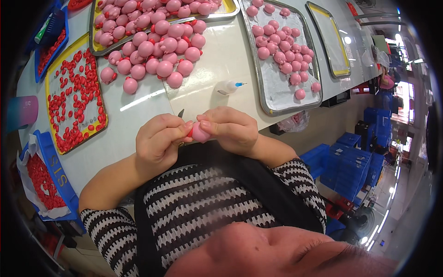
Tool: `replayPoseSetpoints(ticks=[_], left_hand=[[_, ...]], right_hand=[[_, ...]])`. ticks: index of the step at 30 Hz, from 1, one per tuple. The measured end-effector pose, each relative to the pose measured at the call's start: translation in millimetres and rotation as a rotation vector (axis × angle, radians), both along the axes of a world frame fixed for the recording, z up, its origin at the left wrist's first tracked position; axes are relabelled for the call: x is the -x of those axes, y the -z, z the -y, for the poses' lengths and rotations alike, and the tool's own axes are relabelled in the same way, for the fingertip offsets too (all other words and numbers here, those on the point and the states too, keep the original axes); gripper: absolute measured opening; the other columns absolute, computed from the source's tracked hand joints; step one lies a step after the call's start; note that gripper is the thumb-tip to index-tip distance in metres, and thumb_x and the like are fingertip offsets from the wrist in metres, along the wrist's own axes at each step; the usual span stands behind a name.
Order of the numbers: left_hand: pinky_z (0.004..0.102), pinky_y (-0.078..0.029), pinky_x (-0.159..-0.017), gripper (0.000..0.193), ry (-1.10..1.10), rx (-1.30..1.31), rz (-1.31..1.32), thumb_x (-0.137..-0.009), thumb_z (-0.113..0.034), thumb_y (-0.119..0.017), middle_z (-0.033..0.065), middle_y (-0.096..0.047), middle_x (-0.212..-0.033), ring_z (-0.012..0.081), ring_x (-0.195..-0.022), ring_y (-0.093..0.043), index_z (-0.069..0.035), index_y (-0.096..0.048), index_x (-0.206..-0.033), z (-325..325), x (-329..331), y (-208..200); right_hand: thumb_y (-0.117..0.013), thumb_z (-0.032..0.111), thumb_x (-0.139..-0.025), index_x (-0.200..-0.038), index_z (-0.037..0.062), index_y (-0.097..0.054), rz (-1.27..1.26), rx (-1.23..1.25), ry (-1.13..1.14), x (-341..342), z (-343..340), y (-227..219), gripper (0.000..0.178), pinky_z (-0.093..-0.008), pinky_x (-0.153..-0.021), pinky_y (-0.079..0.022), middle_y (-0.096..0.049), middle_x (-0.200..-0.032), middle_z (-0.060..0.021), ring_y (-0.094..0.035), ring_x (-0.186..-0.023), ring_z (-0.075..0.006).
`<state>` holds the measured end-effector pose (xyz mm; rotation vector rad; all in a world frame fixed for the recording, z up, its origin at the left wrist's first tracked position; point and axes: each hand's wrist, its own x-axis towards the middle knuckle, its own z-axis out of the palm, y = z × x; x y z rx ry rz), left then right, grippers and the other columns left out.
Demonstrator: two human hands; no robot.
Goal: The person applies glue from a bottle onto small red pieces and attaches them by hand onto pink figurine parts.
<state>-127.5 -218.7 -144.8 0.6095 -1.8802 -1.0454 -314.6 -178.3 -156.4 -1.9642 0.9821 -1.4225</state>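
Close to my chest, my left hand [159, 139] and my right hand [232, 130] meet with pinched fingers. Between them is a round pink toy piece [201, 133], gripped by my right fingers. At its left side my left fingertips press a small red piece [190, 132] against it. A thin dark pointed tip [181, 113] sticks up beside my left hand; its kind is unclear. Beyond my right hand, a small white squeeze bottle [226, 87] with a blue needle tip lies on the table. A heap of pink ball-shaped pieces [164, 69] with red parts sits farther away.
At left are a yellow-rimmed tray [102, 121] of red ovals, a blue bin [64, 182] of red parts and a cup [27, 111]. A metal tray [264, 94] with pink pieces stands right; another tray [333, 44] lies beyond. Blue crates [346, 164] stand on the floor.
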Motion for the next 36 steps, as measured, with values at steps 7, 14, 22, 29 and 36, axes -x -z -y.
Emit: replayPoseSetpoints(ticks=[7,14,22,29,36], left_hand=[[0.0287,-0.047,-0.051,0.029,0.045,0.058,0.049,-0.061,0.012,-0.067,0.0112,-0.058,-0.076,0.0214,-0.062,-0.057,0.003,-0.06,-0.087,4,-4,2],[0.031,-0.048,-0.059,0.023,0.0,0.002,0.167,-0.072,0.004,-0.065,0.012,-0.058,-0.08,0.0231,-0.068,-0.058,0.001,-0.059,-0.094,17,-10,2],[0.0287,-0.048,-0.059,0.025,-0.002,-0.176,0.199,-0.075,0.0,-0.066,0.0105,-0.058,-0.08,0.0209,-0.068,-0.058,-0.001,-0.059,-0.099,20,-17,13],[0.0282,-0.048,-0.058,0.024,-0.007,-0.208,0.194,-0.076,-0.001,-0.066,0.0099,-0.058,-0.079,0.0202,-0.066,-0.058,-0.001,-0.059,-0.099,18,-19,16],[0.0179,-0.035,-0.049,0.021,-0.015,-1.25,-0.114,-0.086,-0.013,-0.06,0.0035,-0.057,-0.08,0.0059,-0.059,-0.047,0.001,-0.056,-0.101,25,-24,8]], right_hand=[[-0.066,-0.008,-0.071,-0.095,-0.0055,-0.062,-0.008,0.002,-0.027,0,-2,0,0.025,-0.0327,-0.07,-0.054,-0.062,-0.093,-0.0177,-0.064,-0.082,-0.0243],[-0.071,-0.006,-0.067,-0.105,-0.0007,-0.059,-0.135,-0.162,0.051,-6,7,0,0.041,-0.0292,-0.077,-0.051,-0.06,-0.103,-0.0152,-0.061,-0.091,-0.0249],[-0.074,-0.004,-0.064,-0.107,0.001,-0.057,-0.138,-0.216,0.052,-13,16,5,0.046,-0.0306,-0.079,-0.049,-0.059,-0.106,-0.0143,-0.06,-0.094,-0.0251],[-0.072,-0.005,-0.064,-0.107,0.0008,-0.057,-0.141,-0.212,0.066,-16,16,6,0.045,-0.0308,-0.079,-0.049,-0.059,-0.106,-0.0141,-0.06,-0.095,-0.0253],[-0.07,-0.004,-0.068,-0.109,-0.0002,-0.055,-0.021,-0.404,0.089,-14,7,-9,0.043,-0.0269,-0.071,-0.049,-0.059,-0.106,-0.0138,-0.062,-0.077,-0.0176]])
